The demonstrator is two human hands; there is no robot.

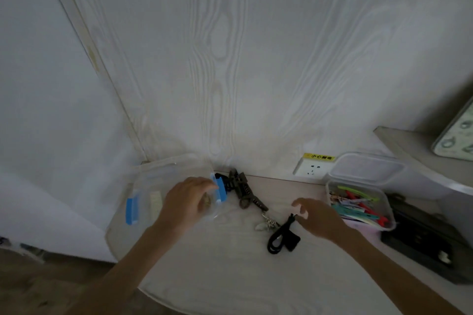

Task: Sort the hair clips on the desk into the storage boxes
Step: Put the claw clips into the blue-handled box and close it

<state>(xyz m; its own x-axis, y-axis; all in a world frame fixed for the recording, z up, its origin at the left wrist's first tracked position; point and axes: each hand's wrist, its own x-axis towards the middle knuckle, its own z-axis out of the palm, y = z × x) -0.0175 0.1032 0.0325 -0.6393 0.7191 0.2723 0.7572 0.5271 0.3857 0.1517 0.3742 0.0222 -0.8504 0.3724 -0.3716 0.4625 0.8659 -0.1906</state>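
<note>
Left hand hovers over the right end of the clear box with blue latches. Its grip is curled, pinching what looks like a small brownish clip; blurred, so I cannot be sure of the hold.

Right hand hangs above the table, grip loose and part-spread, holding nothing. Its fingertips are just beside the top of a black clip, close but whether touching I cannot tell.

Between the hands, on the table: a dark claw clip near the wall, and a small pale clip just left of the black one.

Second box, lid propped open behind, sits to the right hand's right, already holding a heap of coloured flat clips.

Handling, by judgement: the clips look light, stiff plastic or metal, sprung. The claw clip is best taken across its body, not the teeth. The black one seems partly soft, loop-like; pinch its thicker lower end. The small pale clip could slip; take it by its sides.

Wall socket behind.
</note>
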